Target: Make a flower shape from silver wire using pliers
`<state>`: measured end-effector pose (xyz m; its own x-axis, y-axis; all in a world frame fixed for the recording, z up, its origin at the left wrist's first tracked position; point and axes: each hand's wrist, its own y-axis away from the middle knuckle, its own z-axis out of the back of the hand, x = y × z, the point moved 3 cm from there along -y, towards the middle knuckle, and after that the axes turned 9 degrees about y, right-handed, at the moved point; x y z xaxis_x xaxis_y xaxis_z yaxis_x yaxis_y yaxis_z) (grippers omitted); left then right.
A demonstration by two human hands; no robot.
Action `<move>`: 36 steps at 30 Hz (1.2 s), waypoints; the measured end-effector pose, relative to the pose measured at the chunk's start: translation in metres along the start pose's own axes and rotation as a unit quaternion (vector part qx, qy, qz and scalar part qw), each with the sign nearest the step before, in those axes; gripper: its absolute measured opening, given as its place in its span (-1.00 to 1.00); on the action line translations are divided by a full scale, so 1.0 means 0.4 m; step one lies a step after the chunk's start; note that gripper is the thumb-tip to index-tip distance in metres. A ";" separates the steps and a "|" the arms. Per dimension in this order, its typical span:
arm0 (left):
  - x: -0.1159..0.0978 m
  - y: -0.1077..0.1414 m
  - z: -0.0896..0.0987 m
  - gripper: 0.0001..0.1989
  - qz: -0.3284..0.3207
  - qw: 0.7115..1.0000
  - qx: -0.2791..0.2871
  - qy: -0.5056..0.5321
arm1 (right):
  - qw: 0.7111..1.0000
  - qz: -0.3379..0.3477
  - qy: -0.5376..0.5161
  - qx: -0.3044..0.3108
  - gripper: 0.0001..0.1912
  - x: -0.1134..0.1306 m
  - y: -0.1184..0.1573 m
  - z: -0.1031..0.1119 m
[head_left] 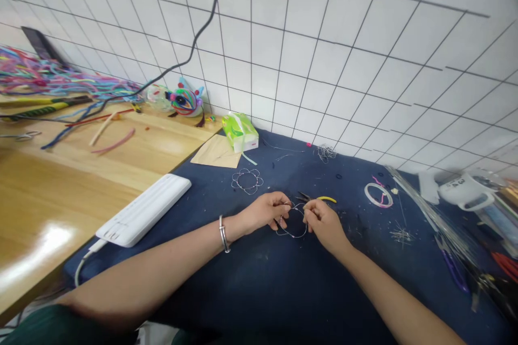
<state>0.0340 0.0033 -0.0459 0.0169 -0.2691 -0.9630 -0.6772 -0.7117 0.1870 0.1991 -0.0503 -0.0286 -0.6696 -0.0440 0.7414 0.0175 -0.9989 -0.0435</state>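
Observation:
My left hand [272, 210], below a silver bracelet on the wrist, pinches the left side of a thin wire loop [293, 236]. My right hand [321, 221] has its fingertips closed on the right side of the same loop. Small pinkish beads show on the wire, which hangs just above the dark blue cloth [251, 280]. Pliers with a yellow handle [327, 199] lie just behind my right hand. A finished-looking flower-shaped wire ring [247, 181] rests on the cloth, behind and left of my left hand.
A white power bank [143, 210] with a cable lies at left, beside the wooden table [60, 172]. Behind stand a green tissue pack [240, 132] and brown paper [216, 152]. At right are a white tape roll [378, 195], long wires [429, 210], purple-handled pliers [455, 269] and a white mug [465, 191].

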 end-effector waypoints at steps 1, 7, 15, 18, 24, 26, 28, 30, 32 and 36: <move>0.002 -0.002 0.003 -0.78 -0.002 1.000 -0.003 -0.020 | 1.000 -0.005 -0.004 -0.002 -0.87 -0.012 -0.003 -0.003; -0.007 -0.004 0.020 -0.81 -0.059 0.980 -0.053 -0.180 | 0.998 -0.007 0.022 -0.060 -0.80 -0.043 -0.021 0.004; -0.041 -0.010 0.051 -0.85 -0.141 0.932 -0.141 -0.302 | 0.995 0.024 0.067 -0.063 -0.81 -0.038 -0.071 0.004; -0.049 -0.014 0.067 -0.89 -0.157 0.916 -0.162 -0.331 | 0.993 0.039 0.094 -0.051 -0.84 -0.028 -0.100 -0.001; -0.076 -0.026 0.101 -0.86 -0.203 0.894 -0.165 -0.363 | 0.981 0.081 0.170 -0.050 -0.85 0.006 -0.161 0.009; -0.087 -0.042 0.113 -0.86 -0.222 0.885 -0.176 -0.370 | 0.975 0.095 0.192 -0.052 -0.87 0.013 -0.193 0.017; -0.093 -0.065 0.126 -0.85 -0.229 0.879 -0.192 -0.372 | 0.971 0.102 0.208 -0.053 -0.86 0.011 -0.231 0.021; -0.094 -0.090 0.139 -0.86 -0.228 0.876 -0.204 -0.374 | 0.968 0.104 0.222 -0.053 -0.86 0.001 -0.267 0.020; -0.091 -0.109 0.148 -0.87 -0.227 0.873 -0.211 -0.377 | 0.965 0.105 0.234 -0.049 -0.85 -0.015 -0.293 0.013; -0.085 -0.111 0.156 -0.80 -0.240 0.865 -0.206 -0.389 | 0.960 0.123 0.248 -0.036 -0.87 -0.045 -0.303 0.003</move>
<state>0.0176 0.0843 -0.0338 -0.3854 0.5258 -0.7583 -0.4073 -0.8343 -0.3715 0.2098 0.0716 -0.0359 -0.9233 -0.2482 0.2932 0.1814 -0.9545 -0.2366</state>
